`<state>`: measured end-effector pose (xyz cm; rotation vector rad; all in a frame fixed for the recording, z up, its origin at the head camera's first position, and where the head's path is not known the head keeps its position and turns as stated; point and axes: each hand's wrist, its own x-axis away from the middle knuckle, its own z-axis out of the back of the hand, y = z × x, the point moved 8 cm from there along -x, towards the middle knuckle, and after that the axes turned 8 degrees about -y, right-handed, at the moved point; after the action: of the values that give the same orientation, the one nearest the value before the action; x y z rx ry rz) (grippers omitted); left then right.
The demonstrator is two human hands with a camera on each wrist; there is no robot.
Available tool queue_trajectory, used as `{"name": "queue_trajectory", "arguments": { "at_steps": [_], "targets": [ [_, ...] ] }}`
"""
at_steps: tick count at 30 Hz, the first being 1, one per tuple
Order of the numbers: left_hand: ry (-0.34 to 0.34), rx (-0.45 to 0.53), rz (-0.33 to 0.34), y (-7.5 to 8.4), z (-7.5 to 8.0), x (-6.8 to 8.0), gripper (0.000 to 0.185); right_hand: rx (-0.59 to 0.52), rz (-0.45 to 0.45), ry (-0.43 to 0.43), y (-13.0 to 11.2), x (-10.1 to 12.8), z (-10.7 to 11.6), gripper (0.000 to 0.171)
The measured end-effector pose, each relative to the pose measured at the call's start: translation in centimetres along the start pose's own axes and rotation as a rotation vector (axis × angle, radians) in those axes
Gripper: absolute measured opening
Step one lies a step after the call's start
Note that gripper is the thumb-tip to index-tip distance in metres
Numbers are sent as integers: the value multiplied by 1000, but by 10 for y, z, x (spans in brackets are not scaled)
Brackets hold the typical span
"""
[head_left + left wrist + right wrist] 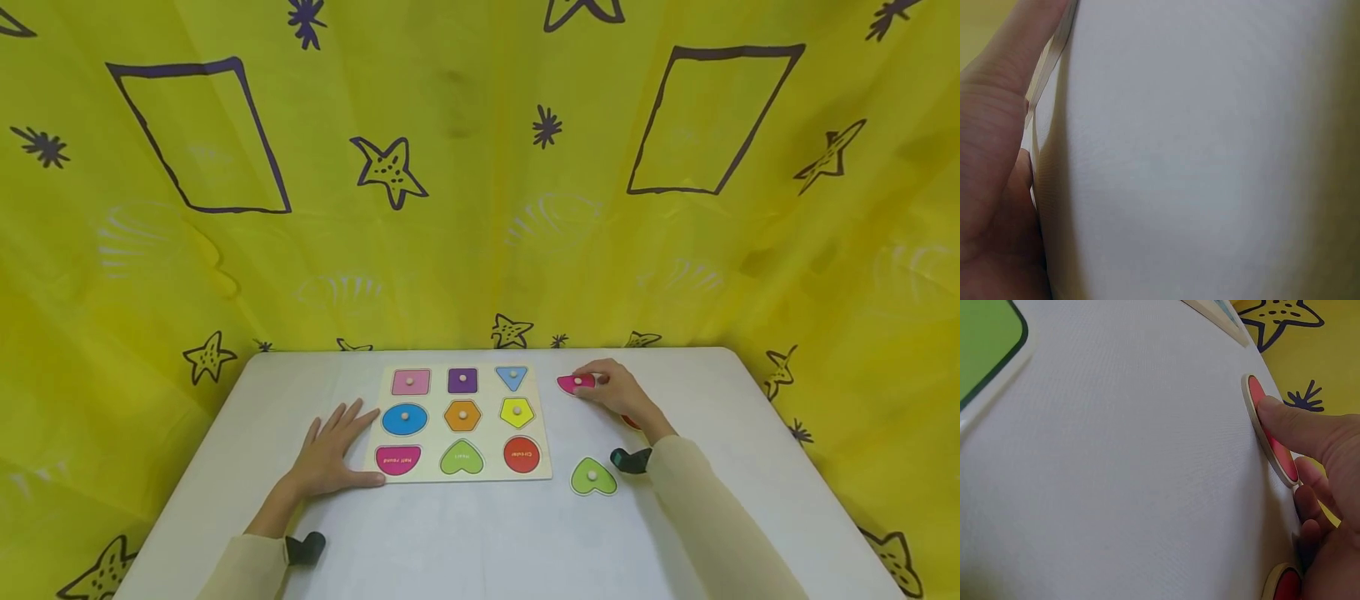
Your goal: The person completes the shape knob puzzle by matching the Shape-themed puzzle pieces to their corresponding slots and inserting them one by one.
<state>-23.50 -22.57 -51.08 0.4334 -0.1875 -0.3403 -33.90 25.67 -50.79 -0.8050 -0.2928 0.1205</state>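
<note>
My right hand [618, 396] pinches a pink half-round puzzle piece [566, 384] with a small knob, right of a wooden knob puzzle board [487, 398]. In the right wrist view, the thumb lies on the face of that piece [1279, 450]. My left hand [330, 454] has its fingers spread at the board's left edge, thumb along the near corner. Knobbed pieces fill the board's upper two rows. Its near row shows pink, green and red recesses printed with words. A thumb [1007, 119] beside the board's edge [1052, 53] shows in the left wrist view.
A green heart piece [592, 479] lies on the white table [480, 542], near the board's right corner. Under the right hand is a red piece [632, 422], mostly hidden. A yellow patterned curtain [465, 250] stands behind the table.
</note>
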Motion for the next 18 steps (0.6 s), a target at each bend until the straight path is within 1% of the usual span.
{"name": "queue_trajectory", "arguments": {
  "at_steps": [4, 7, 13, 18],
  "targets": [
    [-1, -5, 1, 0, 0, -1, 109, -2, 31, 26, -2, -1, 2, 28],
    [-2, -8, 2, -1, 0, 0, 109, -6, 36, 48, -3, 0, 3, 23],
    [7, 2, -6, -1, -1, 0, 110, -7, 23, 81, -3, 1, 3, 22],
    [15, 5, -15, -1, -1, 0, 110, -6, 22, 90, -3, 2, 2, 21]
  ]
}}
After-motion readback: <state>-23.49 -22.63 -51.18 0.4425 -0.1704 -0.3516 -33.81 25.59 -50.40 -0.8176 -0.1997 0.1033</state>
